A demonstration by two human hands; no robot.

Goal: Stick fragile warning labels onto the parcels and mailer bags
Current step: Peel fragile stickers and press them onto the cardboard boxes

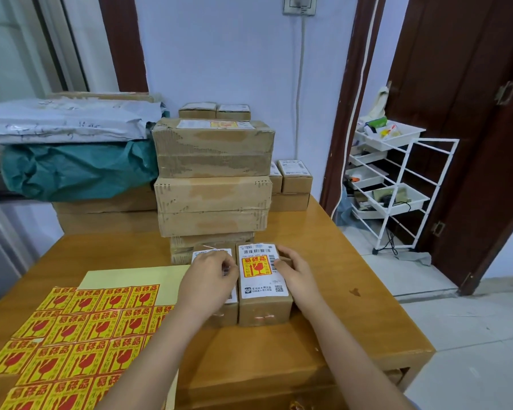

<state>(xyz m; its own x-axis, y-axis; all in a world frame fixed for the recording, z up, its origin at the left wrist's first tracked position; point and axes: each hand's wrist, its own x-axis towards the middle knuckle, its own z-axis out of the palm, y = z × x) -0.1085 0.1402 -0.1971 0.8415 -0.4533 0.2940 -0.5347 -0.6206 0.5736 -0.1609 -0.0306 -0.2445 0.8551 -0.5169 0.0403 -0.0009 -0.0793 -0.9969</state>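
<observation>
Two small parcels sit side by side mid-surface, in front of the box stack (214, 176). The labelled parcel (264, 284) already carries a fragile sticker (256, 266); right hand (293, 273) cups its right side, fingers curled on the edge. Left hand (211, 279) rests on the unlabelled parcel (219, 309), fingers bent; grip unclear. Cardboard looks stiff and light; best held by the side walls. Sticker sheets (80, 332) lie at the surface's near-left corner: thin, floppy, peel from a corner. Open room along the right edge.

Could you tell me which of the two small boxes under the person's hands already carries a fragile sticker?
The right-hand small box, beside the right hand: a yellow-and-red fragile sticker sits on its white shipping label. The left box, under the left hand, shows none.
</observation>
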